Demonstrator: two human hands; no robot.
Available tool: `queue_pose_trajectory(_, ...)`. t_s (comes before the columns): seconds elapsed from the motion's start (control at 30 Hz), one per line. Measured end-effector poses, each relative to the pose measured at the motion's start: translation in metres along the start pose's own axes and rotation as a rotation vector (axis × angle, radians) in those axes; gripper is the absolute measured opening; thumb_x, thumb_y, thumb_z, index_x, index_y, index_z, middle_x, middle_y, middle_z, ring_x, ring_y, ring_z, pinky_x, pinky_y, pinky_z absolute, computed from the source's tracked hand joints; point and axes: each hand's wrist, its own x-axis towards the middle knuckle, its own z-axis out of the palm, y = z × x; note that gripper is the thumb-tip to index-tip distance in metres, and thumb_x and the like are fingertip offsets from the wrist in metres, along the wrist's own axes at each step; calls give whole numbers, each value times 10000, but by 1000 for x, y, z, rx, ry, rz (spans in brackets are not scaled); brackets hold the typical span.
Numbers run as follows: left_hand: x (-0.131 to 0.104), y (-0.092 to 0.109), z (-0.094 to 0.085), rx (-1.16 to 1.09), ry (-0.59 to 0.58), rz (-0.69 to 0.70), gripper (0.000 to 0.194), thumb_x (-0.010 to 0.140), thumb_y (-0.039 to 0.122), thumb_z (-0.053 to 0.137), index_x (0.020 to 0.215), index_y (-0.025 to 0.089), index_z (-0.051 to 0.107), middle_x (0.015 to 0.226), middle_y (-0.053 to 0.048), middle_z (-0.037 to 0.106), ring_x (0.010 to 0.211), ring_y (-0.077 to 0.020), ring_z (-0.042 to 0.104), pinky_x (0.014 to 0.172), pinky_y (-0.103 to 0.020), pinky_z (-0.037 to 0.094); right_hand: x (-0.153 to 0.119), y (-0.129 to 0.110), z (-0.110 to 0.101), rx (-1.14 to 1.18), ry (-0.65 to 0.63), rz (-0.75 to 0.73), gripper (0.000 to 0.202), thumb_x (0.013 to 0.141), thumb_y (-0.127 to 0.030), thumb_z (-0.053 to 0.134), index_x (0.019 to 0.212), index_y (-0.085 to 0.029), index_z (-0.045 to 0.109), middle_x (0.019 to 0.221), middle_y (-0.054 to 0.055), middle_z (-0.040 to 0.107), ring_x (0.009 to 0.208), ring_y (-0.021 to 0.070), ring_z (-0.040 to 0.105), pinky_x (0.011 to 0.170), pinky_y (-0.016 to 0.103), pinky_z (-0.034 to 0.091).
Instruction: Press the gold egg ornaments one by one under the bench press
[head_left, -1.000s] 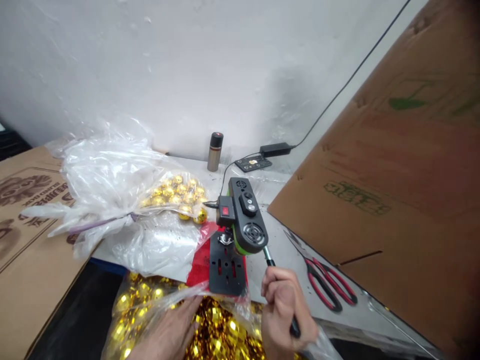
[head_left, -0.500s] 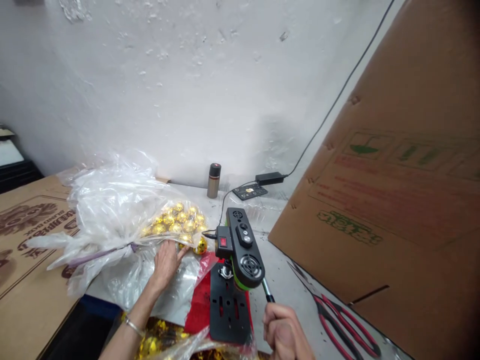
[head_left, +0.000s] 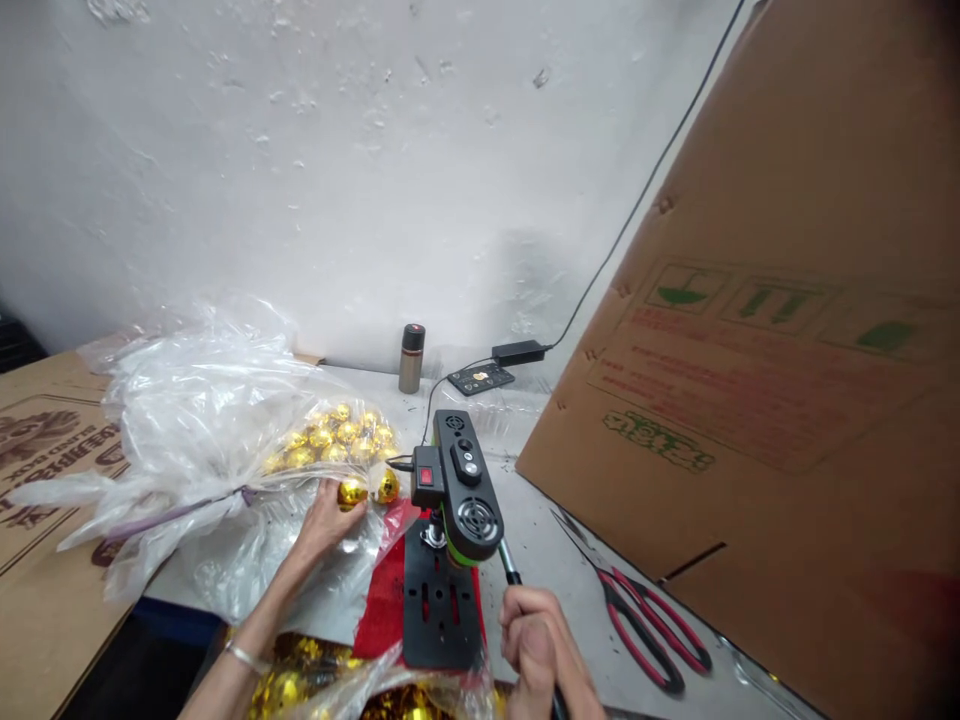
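Observation:
My left hand (head_left: 331, 517) has its fingers closed round a shiny gold ball (head_left: 352, 493) at the mouth of a clear plastic bag (head_left: 202, 400). Inside the bag lie several more gold balls (head_left: 330, 437). Another gold ball (head_left: 387, 486) rests just right of the held one. My right hand (head_left: 541, 640) is wrapped round the dark grip of a metal lever (head_left: 509, 565). The lever reaches up to a black machine (head_left: 469, 485) with a red switch and a slotted base plate (head_left: 442, 625), which stands on red cloth (head_left: 379, 600).
Red-and-black scissors (head_left: 645, 625) lie right of the lever, beside a large cardboard box (head_left: 750, 400). Behind stand a bottle (head_left: 411, 358), a phone-like slab (head_left: 481, 378) and a power adapter (head_left: 519, 352). More gold balls (head_left: 289, 690) are at the front; printed cardboard (head_left: 52, 470) is at left.
My left hand has closed on a gold ball and drawn it slightly out from the bag mouth. My right hand still holds the lever. The whole view has shifted a little.

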Motion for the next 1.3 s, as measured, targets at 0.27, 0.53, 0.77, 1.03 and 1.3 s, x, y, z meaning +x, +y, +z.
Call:
queue_pose_trajectory(0.27, -103, 32, 1, -814, -310, -508, 690, 697, 675, 826, 1154, 206, 613, 897, 8, 681, 635, -114, 625, 543, -210, 434, 16, 16, -14, 24, -151, -152, 367, 1064, -113, 448, 712, -216, 456, 660, -24, 476, 641, 118, 524, 546, 234, 390)
queue_pose_trajectory(0.53, -113, 55, 58, -731, -384, -497, 958, 640, 796, 801, 1324, 176, 543, 595, 89, 604, 343, -71, 431, 374, -195, 243, 28, 4, -17, -34, -231, -183, 311, 1055, -89, 448, 776, -212, 513, 702, -19, 515, 623, 114, 517, 548, 244, 401)
queue_pose_trajectory(0.77, -111, 46, 70, -323, -379, -156, 778, 808, 660, 712, 1393, 164, 584, 729, -44, 755, 593, -261, 706, 539, -335, 521, 24, 8, -20, -21, -247, -179, 293, 1057, -90, 429, 812, -213, 530, 739, -22, 532, 652, 105, 540, 568, 223, 427)
queue_pose_trajectory(1.03, -105, 61, 81, 88, -302, 150, 425, 800, 364, 707, 1204, 235, 683, 1097, -101, 782, 1007, -346, 742, 861, -441, 550, 24, 4, -22, -39, -269, -162, 292, 1055, -92, 432, 806, -213, 525, 753, -14, 540, 641, 106, 546, 557, 230, 416)
queue_pose_trajectory(1.3, -105, 43, 105, 71, -206, 258, 354, 745, 300, 717, 1082, 209, 660, 991, -82, 731, 956, -317, 675, 874, -442, 490, 17, 16, -23, -67, -240, -225, 332, 1058, -88, 409, 763, -216, 494, 700, -20, 492, 620, 111, 546, 556, 244, 422)
